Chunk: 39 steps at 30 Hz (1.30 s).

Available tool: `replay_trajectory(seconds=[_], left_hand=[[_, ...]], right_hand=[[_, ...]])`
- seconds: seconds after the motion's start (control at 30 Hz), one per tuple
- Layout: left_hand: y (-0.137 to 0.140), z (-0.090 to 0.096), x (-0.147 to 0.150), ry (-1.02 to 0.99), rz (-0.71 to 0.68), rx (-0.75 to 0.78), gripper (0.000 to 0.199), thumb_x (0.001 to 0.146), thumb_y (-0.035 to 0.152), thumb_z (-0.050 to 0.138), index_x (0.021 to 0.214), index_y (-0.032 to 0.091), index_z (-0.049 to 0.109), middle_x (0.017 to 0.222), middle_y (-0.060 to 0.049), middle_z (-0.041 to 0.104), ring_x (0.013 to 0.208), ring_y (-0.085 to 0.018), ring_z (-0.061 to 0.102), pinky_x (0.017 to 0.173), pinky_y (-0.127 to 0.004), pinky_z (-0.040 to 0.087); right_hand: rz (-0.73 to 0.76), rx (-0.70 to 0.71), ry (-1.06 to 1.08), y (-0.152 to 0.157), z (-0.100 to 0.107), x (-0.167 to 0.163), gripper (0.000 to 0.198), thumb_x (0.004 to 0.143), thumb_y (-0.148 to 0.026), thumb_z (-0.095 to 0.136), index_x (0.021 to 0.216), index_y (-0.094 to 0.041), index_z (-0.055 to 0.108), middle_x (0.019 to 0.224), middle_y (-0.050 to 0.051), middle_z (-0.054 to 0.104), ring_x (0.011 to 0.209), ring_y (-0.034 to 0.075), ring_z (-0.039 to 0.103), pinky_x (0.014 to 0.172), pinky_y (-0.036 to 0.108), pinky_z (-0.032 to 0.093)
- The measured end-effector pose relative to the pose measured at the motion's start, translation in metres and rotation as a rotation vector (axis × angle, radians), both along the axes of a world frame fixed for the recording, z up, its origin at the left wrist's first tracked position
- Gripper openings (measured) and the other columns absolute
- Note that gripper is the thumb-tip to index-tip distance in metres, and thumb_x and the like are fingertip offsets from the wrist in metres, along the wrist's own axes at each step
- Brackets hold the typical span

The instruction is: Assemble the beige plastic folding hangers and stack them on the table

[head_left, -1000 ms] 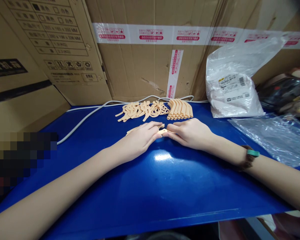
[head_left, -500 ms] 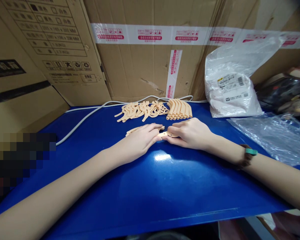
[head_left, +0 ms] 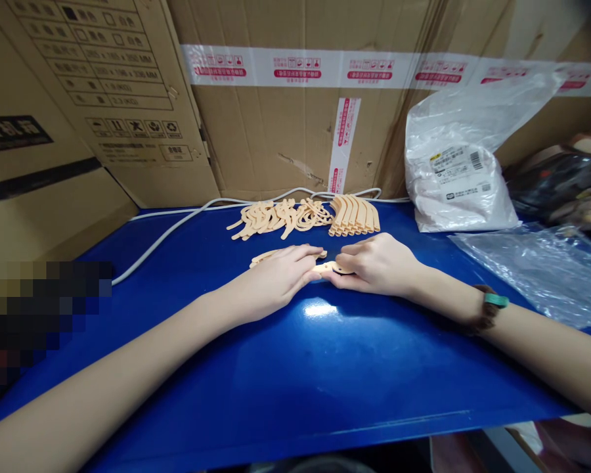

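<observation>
Between my two hands is a small beige plastic piece (head_left: pixel 326 267) with little holes in it, low over the blue table. My left hand (head_left: pixel 283 272) is closed on its left end, and my right hand (head_left: pixel 374 264) pinches the right end. Fingers cover much of the piece, so its full shape is hidden. Beyond my left hand lie more beige curved pieces (head_left: pixel 262 257), partly covered by that hand. A loose pile of flat curved beige pieces (head_left: pixel 270 218) and a neat stack of beige curved tubes (head_left: pixel 354 215) sit farther back.
Cardboard boxes (head_left: pixel 285 131) stand along the back of the blue table (head_left: pixel 285 394). A white cable (head_left: pixel 162 242) runs along their base. At the right are a white plastic bag (head_left: pixel 456 177) with a label and a clear plastic sheet (head_left: pixel 536 269).
Both hands stay nearly in place around the beige piece. My right fingers have shifted slightly to the right, showing a little more of it.
</observation>
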<state>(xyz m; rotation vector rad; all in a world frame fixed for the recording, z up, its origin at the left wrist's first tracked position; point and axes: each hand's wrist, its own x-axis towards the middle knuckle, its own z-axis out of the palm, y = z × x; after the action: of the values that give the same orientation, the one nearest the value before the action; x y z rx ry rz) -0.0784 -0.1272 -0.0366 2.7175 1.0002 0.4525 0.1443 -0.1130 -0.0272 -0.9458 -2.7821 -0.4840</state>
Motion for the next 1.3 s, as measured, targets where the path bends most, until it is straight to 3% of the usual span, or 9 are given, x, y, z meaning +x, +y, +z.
replay_trajectory(seconds=[0.23, 0.4, 0.57, 0.73, 1.0, 1.13, 1.3], left_hand=[[0.001, 0.0, -0.001, 0.015, -0.024, 0.015, 0.042, 0.102, 0.037, 0.027, 0.133, 0.019, 0.05, 0.141, -0.009, 0.05, 0.131, -0.021, 0.045, 0.111, -0.04, 0.035], [0.004, 0.002, -0.001, -0.077, -0.015, -0.081, 0.04, 0.101, 0.037, 0.03, 0.13, 0.023, 0.053, 0.139, -0.005, 0.052, 0.13, -0.02, 0.046, 0.112, -0.041, 0.033], [0.017, 0.005, -0.011, -0.15, 0.061, -0.16, 0.029, 0.095, 0.037, 0.043, 0.1, 0.019, 0.064, 0.134, -0.008, 0.055, 0.131, -0.022, 0.045, 0.113, -0.043, 0.031], [0.03, 0.0, -0.023, -0.146, 0.088, -0.179, 0.029, 0.086, 0.035, 0.055, 0.11, 0.019, 0.061, 0.135, -0.01, 0.055, 0.132, -0.024, 0.044, 0.113, -0.045, 0.031], [0.031, -0.006, -0.019, -0.267, 0.101, -0.147, 0.037, 0.085, 0.036, 0.06, 0.117, 0.018, 0.056, 0.13, -0.011, 0.057, 0.129, -0.024, 0.047, 0.112, -0.045, 0.033], [0.03, -0.008, -0.018, -0.257, 0.092, -0.113, 0.033, 0.087, 0.035, 0.056, 0.116, 0.019, 0.056, 0.129, -0.012, 0.057, 0.129, -0.025, 0.046, 0.112, -0.046, 0.034], [0.031, -0.011, -0.018, -0.251, 0.094, -0.089, 0.029, 0.088, 0.033, 0.054, 0.114, 0.02, 0.056, 0.128, -0.012, 0.057, 0.128, -0.024, 0.048, 0.11, -0.046, 0.035]], right_hand=[[0.03, -0.009, -0.006, 0.001, -0.001, 0.0, 0.066, 0.097, -0.053, 0.024, 0.064, -0.015, 0.066, 0.06, 0.006, 0.063, 0.046, 0.01, 0.046, 0.048, 0.028, 0.014], [0.074, -0.013, -0.008, -0.001, 0.002, -0.001, 0.058, 0.096, -0.049, 0.031, 0.061, -0.015, 0.063, 0.056, 0.005, 0.061, 0.045, 0.01, 0.045, 0.048, 0.028, 0.016], [0.197, -0.02, 0.029, -0.009, 0.003, -0.002, 0.049, 0.09, -0.051, 0.038, 0.058, -0.019, 0.056, 0.05, 0.001, 0.054, 0.044, 0.011, 0.043, 0.048, 0.029, 0.019], [0.273, -0.05, 0.121, -0.014, 0.004, -0.002, 0.046, 0.09, -0.051, 0.039, 0.058, -0.02, 0.051, 0.049, -0.001, 0.05, 0.044, 0.011, 0.04, 0.049, 0.029, 0.02], [0.296, -0.227, 0.123, -0.019, 0.001, -0.012, 0.058, 0.081, -0.073, 0.044, 0.081, -0.017, 0.063, 0.07, 0.003, 0.058, 0.065, 0.017, 0.048, 0.063, 0.03, 0.033], [0.353, -0.275, 0.118, -0.027, 0.0, -0.019, 0.048, 0.082, -0.058, 0.053, 0.1, -0.015, 0.064, 0.083, 0.006, 0.058, 0.078, 0.02, 0.048, 0.075, 0.032, 0.036], [0.364, -0.293, 0.111, -0.03, 0.001, -0.02, 0.04, 0.08, -0.044, 0.057, 0.106, -0.015, 0.064, 0.091, 0.007, 0.057, 0.083, 0.021, 0.047, 0.081, 0.034, 0.037]])
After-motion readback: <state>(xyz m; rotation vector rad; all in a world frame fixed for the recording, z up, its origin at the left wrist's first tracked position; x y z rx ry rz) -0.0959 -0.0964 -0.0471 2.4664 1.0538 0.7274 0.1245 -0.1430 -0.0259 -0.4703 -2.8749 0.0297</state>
